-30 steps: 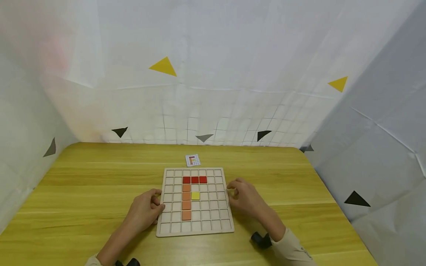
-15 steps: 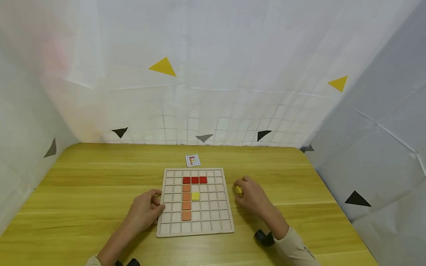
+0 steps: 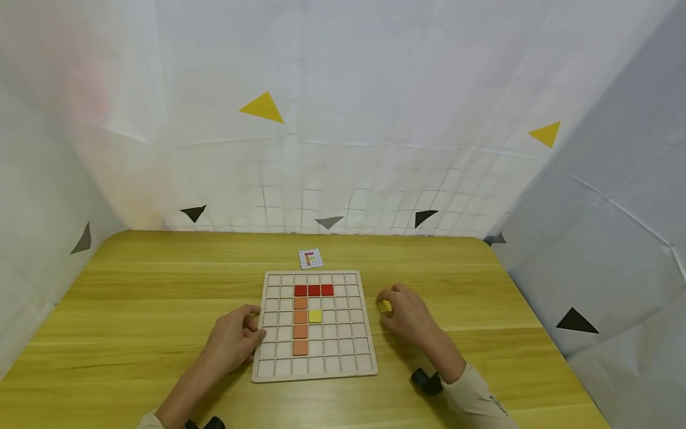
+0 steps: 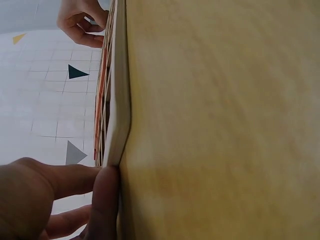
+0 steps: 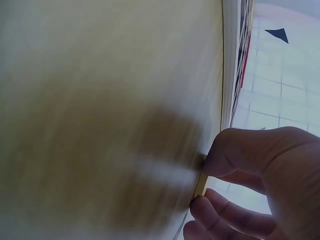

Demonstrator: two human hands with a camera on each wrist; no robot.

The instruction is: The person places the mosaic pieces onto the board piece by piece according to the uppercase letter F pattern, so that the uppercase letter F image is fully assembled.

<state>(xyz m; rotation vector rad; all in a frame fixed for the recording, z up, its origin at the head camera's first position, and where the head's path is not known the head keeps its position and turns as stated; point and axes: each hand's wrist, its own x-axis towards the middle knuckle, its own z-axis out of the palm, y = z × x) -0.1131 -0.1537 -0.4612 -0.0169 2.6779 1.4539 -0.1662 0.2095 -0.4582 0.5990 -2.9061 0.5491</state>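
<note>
A pale wooden grid board [image 3: 348, 363] lies flat on the table. Three red tiles [image 3: 314, 291] form a row on it, and several orange tiles [image 3: 301, 331] run down a column below the leftmost one. One yellow tile [image 3: 315, 316] sits right of that column. My left hand [image 3: 227, 342] holds the board's left edge with curled fingers; in the left wrist view the thumb [image 4: 106, 192] presses against its side. Right of the board, my right hand [image 3: 407, 316] pinches another yellow tile [image 5: 201, 184] between thumb and fingers, low over the tabletop. Its other fingers are partly hidden.
A small card [image 3: 311, 258] with a printed grid pattern lies behind the board. White sheets [image 3: 343, 167] with black, grey and yellow triangles stand round the back and sides of the wooden table [image 3: 161, 286]. Black wrist devices [image 3: 426, 381] are on both arms.
My right hand has moved from beside the board's right edge slightly further right, and a yellow tile now shows between its fingers. It has barely moved in the last half second. My left hand stays put.
</note>
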